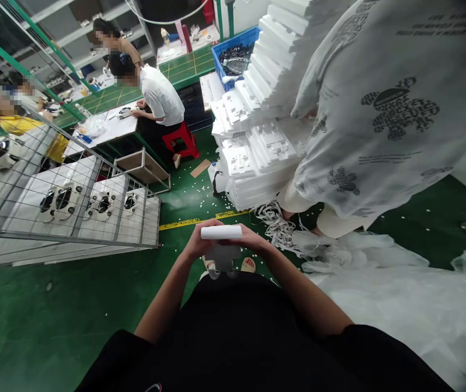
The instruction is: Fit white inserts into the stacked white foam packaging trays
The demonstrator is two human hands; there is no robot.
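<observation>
Both my hands are together in front of my body, at about waist height. Between them is a white piece (pixel 221 232) with a smooth, rounded upper edge; a greyish part with rounded knobs shows below it, and I cannot make out its exact kind. My left hand (pixel 197 239) is closed on its left end. On the opposite end, my right hand (pixel 253 238) is closed too. Most fingers are hidden behind the piece. Below it, my feet in sandals show on the green floor.
A wire-mesh rack (pixel 106 218) holding white toy cars stands left. Ahead right rise stacked white foam trays (pixel 253 147), beside a person in a patterned grey shirt (pixel 380 109). White strapping (pixel 279 226) and plastic sheeting (pixel 400 305) lie on the floor. A seated person works at a table.
</observation>
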